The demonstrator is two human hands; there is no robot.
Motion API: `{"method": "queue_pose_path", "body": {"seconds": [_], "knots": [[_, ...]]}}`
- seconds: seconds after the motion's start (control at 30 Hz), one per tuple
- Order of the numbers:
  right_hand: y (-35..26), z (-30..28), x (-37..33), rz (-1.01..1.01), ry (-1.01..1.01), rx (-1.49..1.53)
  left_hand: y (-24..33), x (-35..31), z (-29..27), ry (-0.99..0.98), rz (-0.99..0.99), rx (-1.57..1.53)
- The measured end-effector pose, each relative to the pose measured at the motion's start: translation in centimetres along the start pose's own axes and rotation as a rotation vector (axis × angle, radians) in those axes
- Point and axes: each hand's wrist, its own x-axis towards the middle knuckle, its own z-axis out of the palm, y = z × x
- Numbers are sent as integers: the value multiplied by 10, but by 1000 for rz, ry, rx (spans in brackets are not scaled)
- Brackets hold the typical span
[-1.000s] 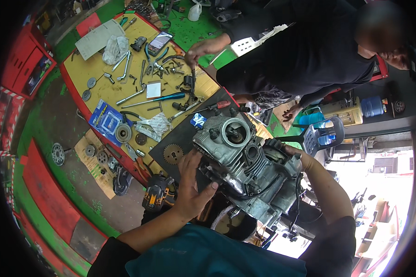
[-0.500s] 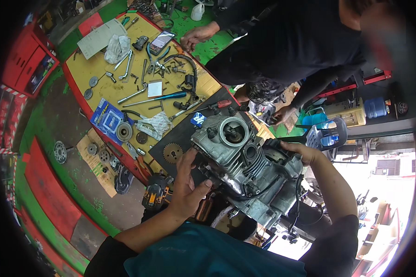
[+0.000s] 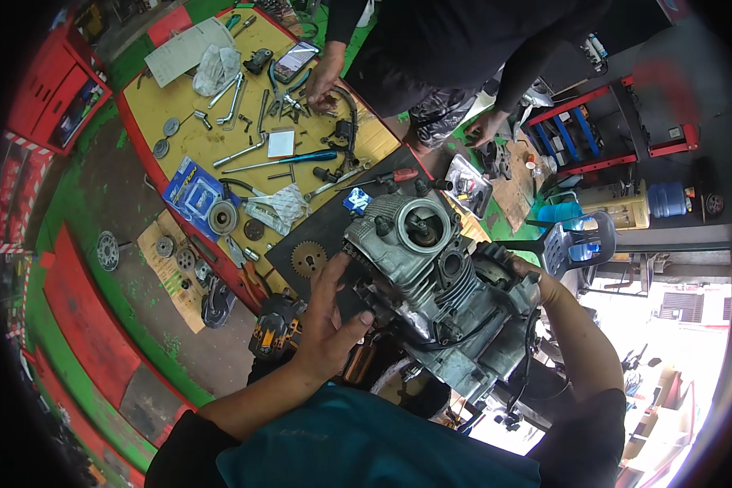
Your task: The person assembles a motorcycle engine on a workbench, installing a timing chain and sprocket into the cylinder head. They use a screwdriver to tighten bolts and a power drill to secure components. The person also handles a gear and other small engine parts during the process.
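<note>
I saw the left hand [image 3: 330,332] spread against the metal engine [image 3: 449,302], the right hand [image 3: 539,281] clamped on its other end

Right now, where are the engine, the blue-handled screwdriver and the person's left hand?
Engine [image 3: 450,298]: head view, on the cooling fins.
Blue-handled screwdriver [image 3: 309,157]: head view, on the blue handle.
Left hand [image 3: 324,327]: head view, on the back of the hand near the thumb's base.

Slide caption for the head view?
Left hand and right hand flank an engine; a sprocket and blue screwdriver lie on the bench.
</note>
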Motion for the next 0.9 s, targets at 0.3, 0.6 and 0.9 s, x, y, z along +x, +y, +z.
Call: {"method": "queue_pose_path", "body": {"seconds": [0.3,0.6,0.9], "knots": [[-39,24,-3,229,51,-108,-3,1,1,1,-1,-37],[-61,25,6,466,62,-269,-8,1,-1,4,-6,-59],[-20,5,-7,39,-41,-235,-13,-1,-3,-3,33,32]]}}
